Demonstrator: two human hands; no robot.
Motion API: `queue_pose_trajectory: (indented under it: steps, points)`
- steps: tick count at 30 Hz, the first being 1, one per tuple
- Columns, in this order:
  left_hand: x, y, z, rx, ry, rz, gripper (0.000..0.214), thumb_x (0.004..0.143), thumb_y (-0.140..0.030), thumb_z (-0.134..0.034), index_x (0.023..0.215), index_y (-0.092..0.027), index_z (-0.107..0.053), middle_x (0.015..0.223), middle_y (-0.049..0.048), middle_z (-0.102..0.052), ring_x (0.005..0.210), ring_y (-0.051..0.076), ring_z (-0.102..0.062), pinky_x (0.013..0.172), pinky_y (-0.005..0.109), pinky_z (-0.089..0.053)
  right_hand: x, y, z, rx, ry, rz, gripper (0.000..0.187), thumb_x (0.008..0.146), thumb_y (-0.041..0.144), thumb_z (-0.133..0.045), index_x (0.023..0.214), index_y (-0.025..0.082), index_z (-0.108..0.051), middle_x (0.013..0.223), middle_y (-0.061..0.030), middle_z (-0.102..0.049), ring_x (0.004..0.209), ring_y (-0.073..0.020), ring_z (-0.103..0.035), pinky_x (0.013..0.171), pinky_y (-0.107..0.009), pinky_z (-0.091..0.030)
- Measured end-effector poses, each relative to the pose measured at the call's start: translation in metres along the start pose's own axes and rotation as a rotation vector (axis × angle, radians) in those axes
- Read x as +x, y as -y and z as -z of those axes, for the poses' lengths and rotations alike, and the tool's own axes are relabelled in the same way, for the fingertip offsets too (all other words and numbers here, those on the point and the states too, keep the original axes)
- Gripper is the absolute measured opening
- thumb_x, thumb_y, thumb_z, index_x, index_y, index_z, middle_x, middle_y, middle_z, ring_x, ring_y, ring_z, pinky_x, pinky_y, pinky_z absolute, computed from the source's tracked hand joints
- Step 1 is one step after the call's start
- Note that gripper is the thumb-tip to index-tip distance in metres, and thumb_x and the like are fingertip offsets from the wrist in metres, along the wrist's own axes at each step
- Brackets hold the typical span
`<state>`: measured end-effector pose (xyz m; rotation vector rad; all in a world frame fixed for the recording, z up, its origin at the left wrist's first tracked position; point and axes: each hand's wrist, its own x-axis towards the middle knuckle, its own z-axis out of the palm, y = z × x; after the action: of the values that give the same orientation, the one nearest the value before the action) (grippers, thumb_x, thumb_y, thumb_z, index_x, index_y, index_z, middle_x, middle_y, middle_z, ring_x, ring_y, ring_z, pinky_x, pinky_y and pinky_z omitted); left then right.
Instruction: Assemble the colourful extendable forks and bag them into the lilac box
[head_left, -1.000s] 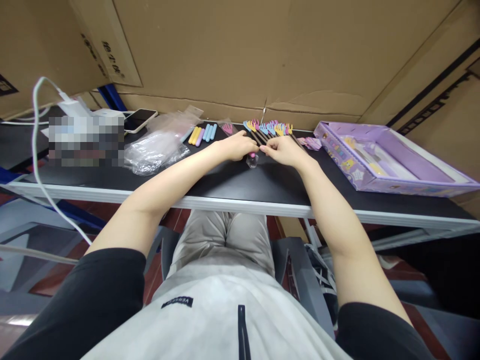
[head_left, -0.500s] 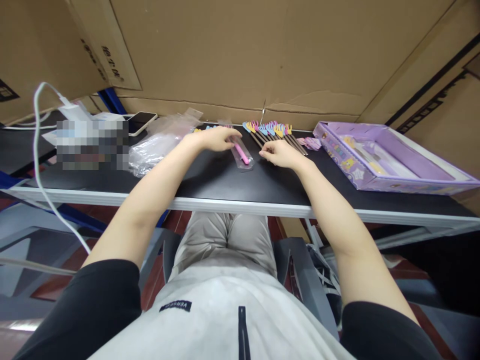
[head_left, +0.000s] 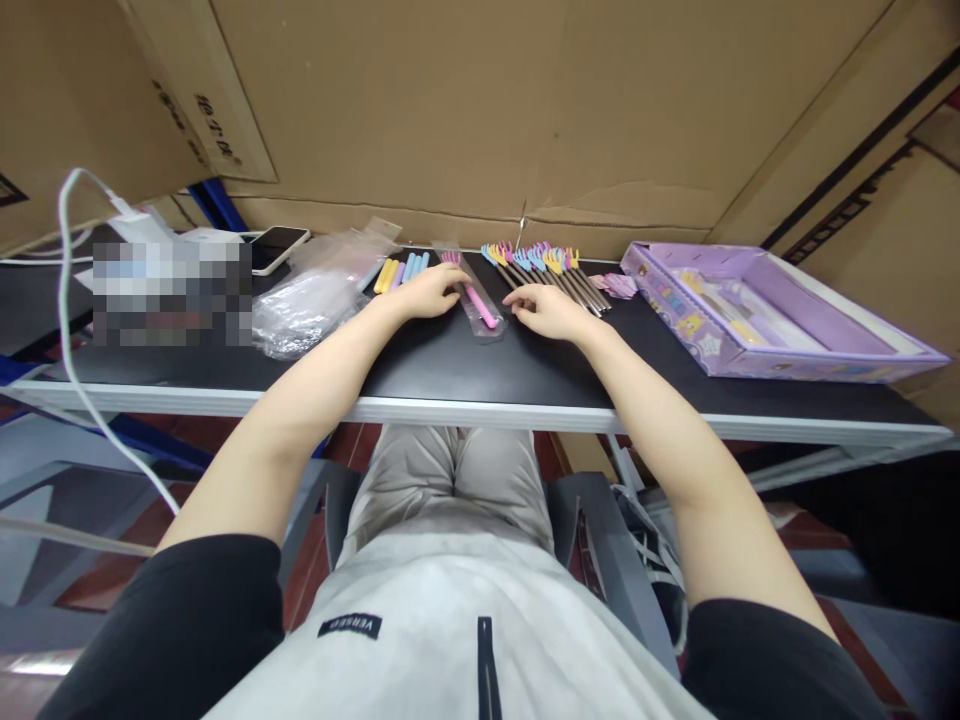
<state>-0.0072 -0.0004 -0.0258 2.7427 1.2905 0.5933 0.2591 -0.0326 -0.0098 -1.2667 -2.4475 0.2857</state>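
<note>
My left hand [head_left: 433, 292] rests at the left edge of a clear plastic sleeve [head_left: 480, 328], fingers stretched and thumb apart, fingertips touching it. Inside the sleeve lies a pink back scratcher [head_left: 478, 305], its claw end toward the back. Just right of the sleeve, my right hand [head_left: 546, 308] is loosely curled with fingers apart, holding nothing visible. Behind it is a row of metal rods with coloured claw ends [head_left: 551, 262], partly hidden by the hand. Several yellow, purple and blue handles [head_left: 405, 271] lie beyond my left hand.
Crumpled clear bags [head_left: 311, 300] and a phone [head_left: 277, 248] are at left, beside a white cable [head_left: 66, 290]. A purple open box [head_left: 795, 368] stands on the right, near a small pink packet [head_left: 615, 286]. Cardboard [head_left: 450, 110] walls the back of the black table [head_left: 480, 378].
My left hand has drawn back toward me, uncovering the coloured handles and the pink claw end. My right hand has shifted slightly left, toward the sleeve, which stays in place.
</note>
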Motion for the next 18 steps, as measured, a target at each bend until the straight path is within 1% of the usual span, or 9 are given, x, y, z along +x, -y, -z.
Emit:
queue_pose_trajectory:
  steps: [2,4,6,8,12,15,18]
  points:
    - [0.000,0.001,-0.001,0.001,0.010,-0.001,0.066,0.083,-0.010,-0.048,0.146,-0.016,-0.068,0.148,0.0138,-0.067,0.138,0.026,-0.063,0.123,0.041,-0.046,0.002,-0.001,-0.006,-0.011,0.003,0.061,0.054,0.082,0.004,-0.056,0.130,0.011,-0.078,0.120,-0.0140,-0.080,0.102,-0.0227,-0.076,0.096,-0.033,-0.057]
    - [0.000,0.005,-0.002,0.013,0.057,0.019,0.074,0.080,-0.008,-0.045,0.150,-0.019,-0.066,0.154,0.0115,-0.065,0.141,0.025,-0.061,0.126,0.040,-0.043,0.004,-0.002,-0.011,-0.036,0.024,0.127,0.060,0.081,0.004,-0.056,0.136,0.014,-0.077,0.131,-0.0138,-0.078,0.114,-0.0257,-0.074,0.105,-0.038,-0.056]
    - [0.001,0.010,-0.004,0.027,0.110,0.036,0.078,0.078,-0.008,-0.045,0.152,-0.021,-0.065,0.156,0.0098,-0.064,0.142,0.025,-0.061,0.126,0.040,-0.043,0.005,-0.004,-0.014,-0.065,0.053,0.167,0.061,0.082,0.005,-0.055,0.137,0.017,-0.076,0.138,-0.0133,-0.075,0.127,-0.0282,-0.070,0.113,-0.042,-0.052]
    - [0.002,0.014,-0.005,0.029,0.128,0.042,0.080,0.076,-0.009,-0.046,0.153,-0.024,-0.065,0.155,0.0078,-0.065,0.142,0.026,-0.061,0.125,0.041,-0.044,0.006,-0.005,-0.016,-0.081,0.072,0.180,0.060,0.083,0.006,-0.054,0.138,0.018,-0.076,0.142,-0.0134,-0.073,0.133,-0.0290,-0.067,0.118,-0.044,-0.049]
    - [0.003,0.013,-0.003,0.013,0.127,0.059,0.080,0.076,-0.010,-0.046,0.152,-0.026,-0.066,0.150,0.0052,-0.069,0.141,0.024,-0.062,0.124,0.039,-0.045,0.006,-0.002,-0.015,-0.070,0.078,0.196,0.060,0.084,0.005,-0.053,0.138,0.017,-0.077,0.141,-0.0124,-0.073,0.132,-0.0274,-0.068,0.118,-0.042,-0.049]
    - [0.000,0.005,0.004,-0.004,0.154,0.077,0.077,0.077,-0.009,-0.045,0.149,-0.022,-0.068,0.151,0.0065,-0.069,0.141,0.023,-0.062,0.125,0.036,-0.043,0.004,0.003,-0.012,-0.044,0.070,0.191,0.059,0.084,0.004,-0.054,0.136,0.017,-0.078,0.140,-0.0111,-0.074,0.132,-0.0267,-0.069,0.119,-0.041,-0.049]
    - [-0.004,-0.005,0.010,-0.012,0.166,0.085,0.074,0.079,-0.009,-0.044,0.148,-0.019,-0.069,0.151,0.0066,-0.068,0.142,0.023,-0.062,0.126,0.034,-0.042,0.001,0.007,-0.008,-0.022,0.077,0.143,0.058,0.085,0.005,-0.055,0.135,0.020,-0.079,0.139,-0.0071,-0.075,0.133,-0.0258,-0.070,0.119,-0.040,-0.049]
